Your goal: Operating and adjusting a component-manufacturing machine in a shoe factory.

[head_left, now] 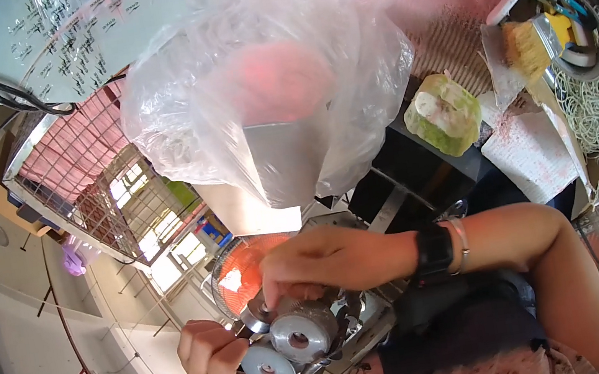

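Observation:
My left hand (213,358), with dark bands at the wrist, curls its fingers and thumb round a pale grey disc (268,367) with a small centre hole. Touching that disc is a thicker metal roller (304,336), also with a hole in its end face. A smaller shiny metal ring (256,314) shows between the two hands. My right hand (326,260), wearing a dark watch and a bangle, reaches in from the right above the roller. Its fingers are bent down and closed behind the roller; their tips, and whatever they hold, are hidden.
Beyond my hands stands an orange-lit fan guard (238,270). A large clear plastic bag (187,111) covers a pale box. At the right are a green-and-white lump (444,115), brushes (531,52) and a carton of white rubber bands (594,108). A wire grille (78,158) stands left.

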`<state>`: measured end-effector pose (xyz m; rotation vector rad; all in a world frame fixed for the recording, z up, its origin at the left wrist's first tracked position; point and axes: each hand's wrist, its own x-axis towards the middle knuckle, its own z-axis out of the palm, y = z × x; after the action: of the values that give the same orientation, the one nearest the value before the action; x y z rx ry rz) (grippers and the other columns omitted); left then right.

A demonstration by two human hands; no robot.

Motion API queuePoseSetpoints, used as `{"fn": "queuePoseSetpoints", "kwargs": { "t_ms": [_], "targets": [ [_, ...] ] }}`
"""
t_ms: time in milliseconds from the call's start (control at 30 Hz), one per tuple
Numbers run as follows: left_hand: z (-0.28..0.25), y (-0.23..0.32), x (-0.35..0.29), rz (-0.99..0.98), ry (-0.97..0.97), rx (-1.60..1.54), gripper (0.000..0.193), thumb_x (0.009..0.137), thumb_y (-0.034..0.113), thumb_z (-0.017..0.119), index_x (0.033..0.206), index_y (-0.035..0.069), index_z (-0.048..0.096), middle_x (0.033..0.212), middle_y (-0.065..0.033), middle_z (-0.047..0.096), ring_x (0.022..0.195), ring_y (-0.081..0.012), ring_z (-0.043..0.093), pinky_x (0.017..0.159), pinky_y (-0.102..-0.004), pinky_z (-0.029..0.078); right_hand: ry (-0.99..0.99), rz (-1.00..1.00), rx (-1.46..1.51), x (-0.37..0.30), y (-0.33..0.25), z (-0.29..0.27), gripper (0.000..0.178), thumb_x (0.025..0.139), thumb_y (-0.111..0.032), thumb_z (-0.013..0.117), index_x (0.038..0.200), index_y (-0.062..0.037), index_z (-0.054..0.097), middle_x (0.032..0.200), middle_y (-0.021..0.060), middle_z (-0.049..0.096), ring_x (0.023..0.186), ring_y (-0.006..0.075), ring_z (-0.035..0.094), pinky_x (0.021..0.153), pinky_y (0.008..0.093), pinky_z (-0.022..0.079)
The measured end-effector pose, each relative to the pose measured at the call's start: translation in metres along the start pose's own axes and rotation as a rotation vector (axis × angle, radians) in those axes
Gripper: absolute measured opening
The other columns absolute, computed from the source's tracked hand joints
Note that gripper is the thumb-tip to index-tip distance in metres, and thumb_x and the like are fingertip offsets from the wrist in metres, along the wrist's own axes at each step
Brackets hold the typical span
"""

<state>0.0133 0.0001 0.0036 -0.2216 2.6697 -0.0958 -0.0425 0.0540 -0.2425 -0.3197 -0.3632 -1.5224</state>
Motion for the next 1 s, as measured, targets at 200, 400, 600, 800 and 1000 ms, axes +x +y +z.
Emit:
{"fn": "queuePoseSetpoints", "kwargs": {
  "t_ms": [200, 400, 600, 800, 1000],
  "targets": [
    [-0.003, -0.003, 0.002, 0.021, -0.041, -0.012, 0.077, 0.055, 0.071, 0.083, 0.084, 0.006, 0.053, 0.076, -0.0056, 0.047, 0.066, -0.0231, 0.045, 0.058, -0.0381, 0.038, 0.003, -0.172, -0.207, -0.041, 0.008, -0.003, 0.043, 0.091, -0.022, 0.077, 0.129, -0.0079, 0.065, 0.094, -0.0020, 0.057, 0.090, 0.0071, 0.054, 0.083, 0.0251, 0.046],
    [-0.006, -0.003, 0.001, 0.017, -0.070, -0.020, 0.078, 0.053, 0.071, 0.085, 0.085, 0.007, 0.054, 0.078, -0.0052, 0.047, 0.066, -0.0235, 0.046, 0.057, -0.0375, 0.039, -0.191, -0.084, 0.226, -0.010, 0.026, -0.011, 0.049, 0.078, -0.020, 0.089, 0.118, -0.0045, 0.066, 0.097, -0.0008, 0.051, 0.084, 0.0100, 0.047, 0.076, 0.0258, 0.039],
    [-0.012, -0.013, 0.005, 0.087, -0.135, -0.074, 0.065, 0.060, 0.063, 0.086, 0.084, 0.008, 0.059, 0.079, -0.0023, 0.052, 0.067, -0.0204, 0.050, 0.053, -0.0322, 0.042, -0.182, -0.019, 0.264, 0.001, 0.022, -0.004, 0.039, 0.079, -0.022, 0.088, 0.103, -0.0043, 0.063, 0.093, -0.0010, 0.047, 0.079, 0.0097, 0.045, 0.073, 0.0251, 0.037],
    [-0.009, -0.011, 0.008, 0.114, -0.104, -0.076, 0.058, 0.064, 0.058, 0.085, 0.082, 0.010, 0.060, 0.078, -0.0008, 0.053, 0.067, -0.0180, 0.050, 0.052, -0.0294, 0.043, -0.052, 0.195, -0.035, 0.010, -0.002, 0.005, 0.028, 0.090, -0.026, 0.078, 0.096, -0.0046, 0.062, 0.089, -0.0011, 0.050, 0.079, 0.0075, 0.046, 0.072, 0.0259, 0.040],
    [-0.007, -0.010, 0.010, 0.077, -0.068, -0.079, 0.050, 0.066, 0.052, 0.083, 0.083, 0.011, 0.059, 0.078, 0.0002, 0.053, 0.068, -0.0177, 0.050, 0.053, -0.0298, 0.044, 0.165, -0.197, -0.353, -0.030, -0.040, 0.008, 0.028, 0.100, -0.018, 0.054, 0.120, -0.0010, 0.063, 0.087, 0.0056, 0.052, 0.077, 0.0175, 0.050, 0.072, 0.0310, 0.042]
  ]
}}
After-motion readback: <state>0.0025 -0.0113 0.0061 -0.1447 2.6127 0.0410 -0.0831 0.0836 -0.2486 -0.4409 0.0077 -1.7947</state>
